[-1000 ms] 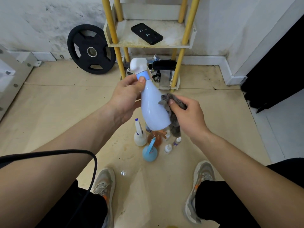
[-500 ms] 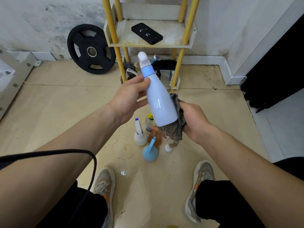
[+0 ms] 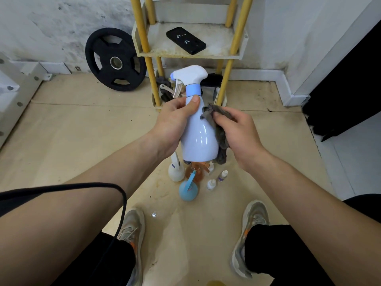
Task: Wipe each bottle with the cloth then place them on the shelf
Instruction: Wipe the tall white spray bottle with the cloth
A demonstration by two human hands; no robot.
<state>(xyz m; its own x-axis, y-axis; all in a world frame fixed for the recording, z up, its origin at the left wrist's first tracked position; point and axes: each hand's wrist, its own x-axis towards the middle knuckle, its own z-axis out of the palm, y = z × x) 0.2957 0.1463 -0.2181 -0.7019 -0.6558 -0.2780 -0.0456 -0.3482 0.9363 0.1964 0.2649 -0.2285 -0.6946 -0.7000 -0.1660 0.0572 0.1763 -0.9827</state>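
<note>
— Left?
— My left hand point(image 3: 173, 124) wraps the spray bottle point(image 3: 199, 137) at the neck, thumb just under the blue collar. Firm hold. The bottle is upright at centre frame, off the floor, nozzle pointing left.
— Right?
— My right hand point(image 3: 239, 131) pinches the cloth point(image 3: 222, 141), fingers curled, and presses it to the bottle's right side. The cloth hangs down past the base.
— Shelf?
— The shelf point(image 3: 185, 55) is top centre on yellow posts, beyond the bottle. A phone point(image 3: 185, 40) lies on it.
— The rest?
— On the floor under the spray bottle, above my shoes point(image 3: 132, 230) in the frame: white bottle point(image 3: 176, 172), orange bottle point(image 3: 195, 173) partly hidden, blue bottle point(image 3: 188, 191), two droppers point(image 3: 211, 184), all close together. A weight plate point(image 3: 115, 60) leans on the wall, upper left.
</note>
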